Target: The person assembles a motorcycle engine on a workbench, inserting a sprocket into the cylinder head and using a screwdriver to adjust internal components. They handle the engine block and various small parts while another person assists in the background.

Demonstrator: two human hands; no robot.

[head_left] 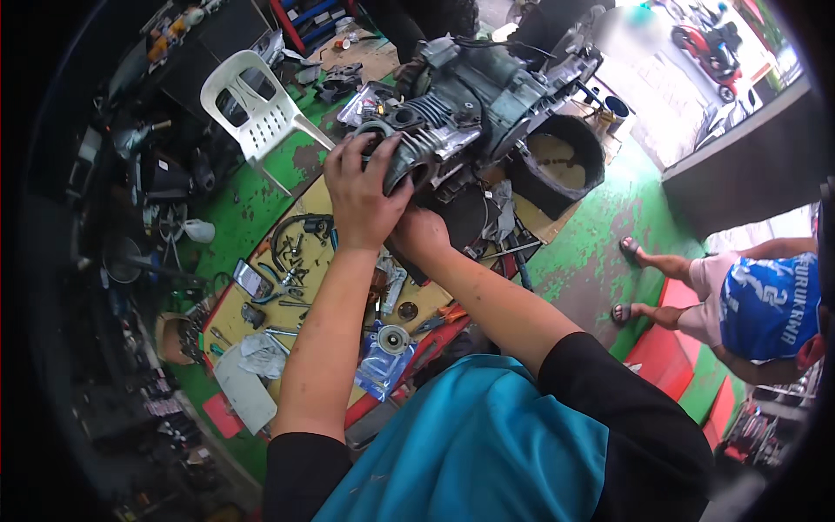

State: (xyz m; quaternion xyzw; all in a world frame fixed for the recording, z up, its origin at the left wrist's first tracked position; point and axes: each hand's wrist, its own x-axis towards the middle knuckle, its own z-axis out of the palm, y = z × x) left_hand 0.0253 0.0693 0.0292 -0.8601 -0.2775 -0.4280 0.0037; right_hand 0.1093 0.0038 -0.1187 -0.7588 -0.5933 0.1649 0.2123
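Observation:
A large grey motorcycle engine (pixel 513 100) lies on the workbench in front of me. My left hand (pixel 370 187) is wrapped over the finned engine cylinder (pixel 421 150) at the engine's near left end, fingers curled over its top edge. The cylinder's round bore faces toward me. Just below it is my right hand (pixel 422 235), close under the left palm; its fingers are hidden behind the left hand and the cylinder, so their grip does not show.
Pliers (pixel 283 283), bolts and a round metal part (pixel 393 339) litter the yellow bench top (pixel 230 313). Right of the engine stands a black container (pixel 557 165) holding brownish liquid. A white plastic chair (pixel 257 113) is at the far left. Another person (pixel 765 304) stands at right.

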